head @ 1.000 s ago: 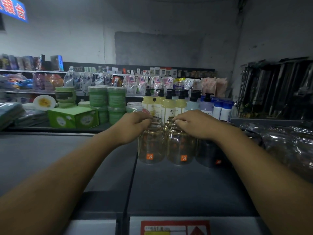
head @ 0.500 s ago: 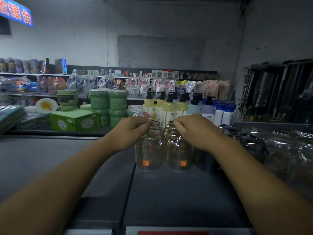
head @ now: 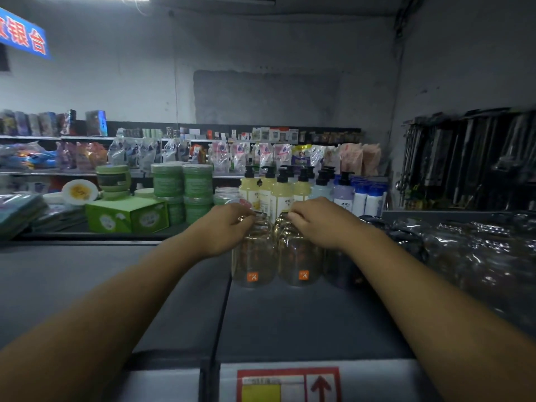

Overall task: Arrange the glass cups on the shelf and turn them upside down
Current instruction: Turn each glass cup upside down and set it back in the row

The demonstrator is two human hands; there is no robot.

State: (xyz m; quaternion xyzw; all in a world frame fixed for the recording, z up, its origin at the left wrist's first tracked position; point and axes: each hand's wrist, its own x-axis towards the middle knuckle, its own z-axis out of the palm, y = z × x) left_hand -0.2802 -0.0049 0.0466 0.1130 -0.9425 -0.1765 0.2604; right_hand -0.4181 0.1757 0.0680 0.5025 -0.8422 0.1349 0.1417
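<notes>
two clear glass cups stood side by side and touching on the dark grey shelf top (head: 290,320), near its back edge, each with a small orange sticker low on its front; more glass showed stacked behind them, though how many pieces could not be told. the left hand (head: 223,230) had its fingers curled over the top of the left glass cup (head: 253,256), gripping it, and the right hand (head: 319,221) was curled the same way over the top of the right glass cup (head: 300,256). just beside the right cup sat a darker cup (head: 339,268), partly hidden by the right forearm, and beyond it a heap of plastic-wrapped glassware (head: 478,256) crowded the right end of the shelf. behind the cups stood pump bottles (head: 280,195) of pale yellow liquid, blue-capped white bottles (head: 368,198), stacked green tubs (head: 182,184) and a green box (head: 127,214). a red-bordered label (head: 287,384) sat on the shelf's front edge. farther back ran shelves of bagged goods under a grey wall (head: 261,91), with a blue sign (head: 23,36) at upper left and dark hanging tools (head: 464,158) at right
</notes>
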